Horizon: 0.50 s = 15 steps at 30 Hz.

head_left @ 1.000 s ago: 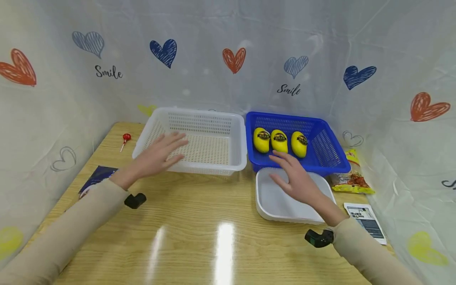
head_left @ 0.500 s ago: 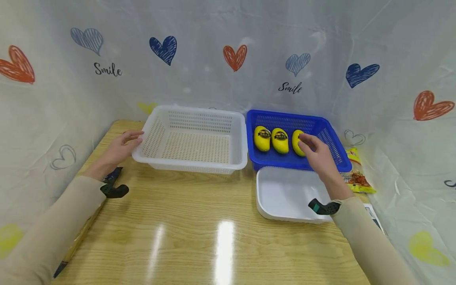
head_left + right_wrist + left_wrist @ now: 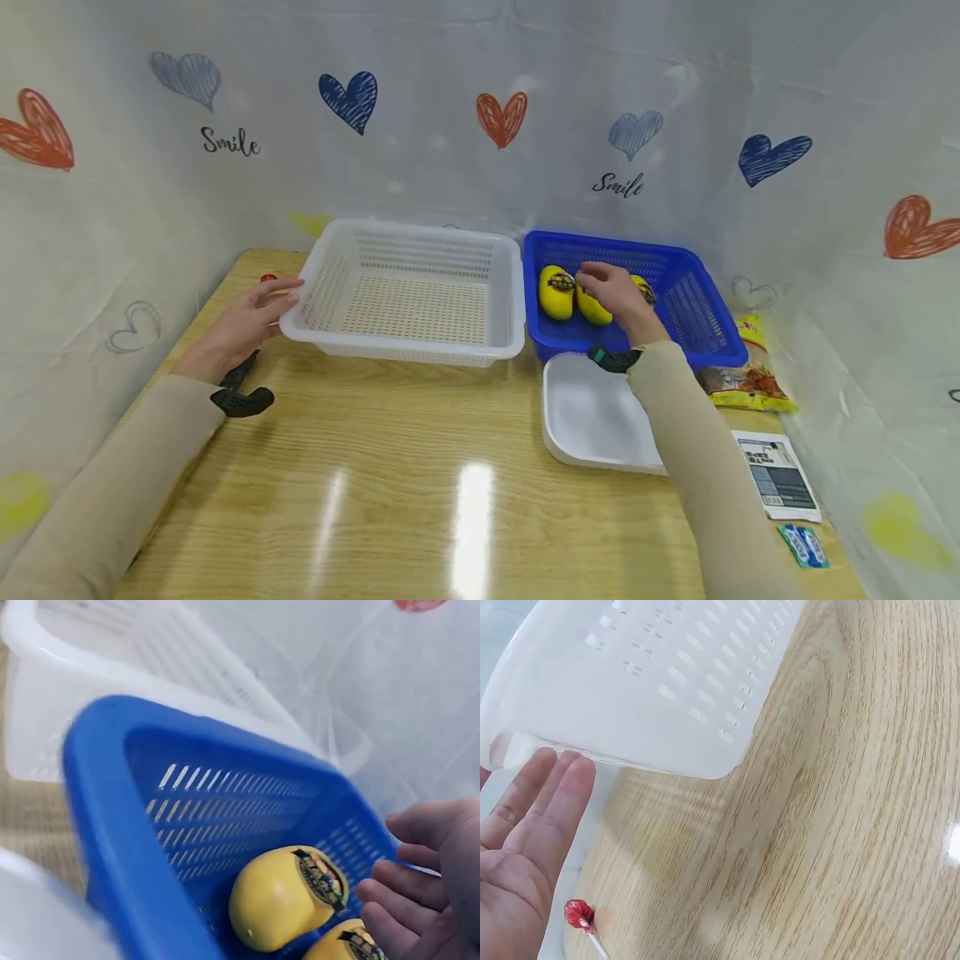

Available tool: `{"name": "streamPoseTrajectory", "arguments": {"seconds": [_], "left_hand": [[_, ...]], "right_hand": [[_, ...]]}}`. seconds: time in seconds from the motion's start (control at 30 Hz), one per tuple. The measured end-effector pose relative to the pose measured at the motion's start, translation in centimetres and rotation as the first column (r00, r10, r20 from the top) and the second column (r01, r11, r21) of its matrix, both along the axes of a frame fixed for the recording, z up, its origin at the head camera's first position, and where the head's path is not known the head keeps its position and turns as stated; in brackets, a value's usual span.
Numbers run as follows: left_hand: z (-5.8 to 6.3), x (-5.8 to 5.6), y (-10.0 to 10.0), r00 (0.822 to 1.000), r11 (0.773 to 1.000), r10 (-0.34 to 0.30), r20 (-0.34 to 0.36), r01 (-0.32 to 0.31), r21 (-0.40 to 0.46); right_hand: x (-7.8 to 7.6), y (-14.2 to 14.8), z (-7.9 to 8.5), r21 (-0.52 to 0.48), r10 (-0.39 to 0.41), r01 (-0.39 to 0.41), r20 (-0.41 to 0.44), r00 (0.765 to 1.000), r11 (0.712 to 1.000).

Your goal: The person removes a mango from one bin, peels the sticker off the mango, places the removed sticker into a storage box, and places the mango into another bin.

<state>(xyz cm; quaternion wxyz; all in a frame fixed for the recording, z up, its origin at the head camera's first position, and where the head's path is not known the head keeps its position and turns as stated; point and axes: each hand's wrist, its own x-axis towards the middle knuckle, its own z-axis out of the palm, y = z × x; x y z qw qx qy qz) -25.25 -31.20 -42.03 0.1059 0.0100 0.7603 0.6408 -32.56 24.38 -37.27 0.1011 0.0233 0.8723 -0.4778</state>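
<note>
My left hand (image 3: 243, 325) is at the left rim of the white plastic basket (image 3: 405, 348). In the left wrist view its fingers (image 3: 562, 799) lie almost straight, tips touching the basket wall under the rim. Over the blue basket (image 3: 697, 325) hovers my right hand (image 3: 613, 293), fingers loosely bent with nothing between them. Below it are several yellow mangoes with black labels: a left mango (image 3: 556, 293), a middle mango (image 3: 596, 312) partly covered by the hand, and a right mango (image 3: 642, 287) mostly hidden. The right wrist view shows one mango (image 3: 274, 900) beside the fingertips.
A white tray (image 3: 592, 417) stands before the blue basket. On the right lie a yellow snack bag (image 3: 753, 375), a white packet (image 3: 777, 475) and a small blue-green packet (image 3: 802, 546). A red lollipop (image 3: 579, 913) lies left of the white basket. A printed curtain (image 3: 420, 150) surrounds the table.
My left hand has moved left from above the white basket to its left rim. The right hand went right over the right mango, then back left over the middle one.
</note>
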Motion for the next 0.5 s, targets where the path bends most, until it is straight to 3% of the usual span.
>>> {"name": "streamPoseTrajectory", "arguments": {"seconds": [0.2,0.5], "left_hand": [[0.0,-0.3,0.2,1.0,1.0,-0.006,-0.004,0.006,-0.01],[0.2,0.0,0.0,1.0,1.0,0.003,-0.009,-0.003,0.001]], "right_hand": [[-2.2,-1.8,-0.6,0.175,0.082,-0.087,0.034,0.996,0.981],[-3.0,-3.5,-0.8,0.294,0.105,-0.118,0.061,0.993,0.949]]}}
